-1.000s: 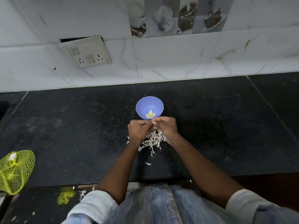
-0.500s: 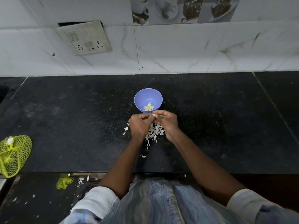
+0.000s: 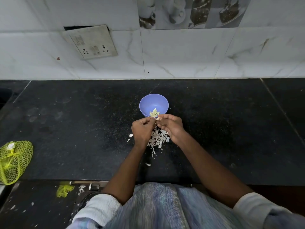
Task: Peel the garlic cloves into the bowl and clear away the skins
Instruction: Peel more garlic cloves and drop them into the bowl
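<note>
Both hands — left hand (image 3: 142, 129) and right hand (image 3: 171, 126) — still pinch one clove (image 3: 157, 118) at the bowl (image 3: 145, 103) (skins (image 3: 157, 139) pile below), peeling unfinished.

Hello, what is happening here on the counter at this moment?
A person is peeling garlic. Both hands, the left hand and the right hand, pinch one garlic clove just in front of the purple bowl, which already holds a few peeled cloves. A pile of skins lies on the black counter under the hands.
</note>
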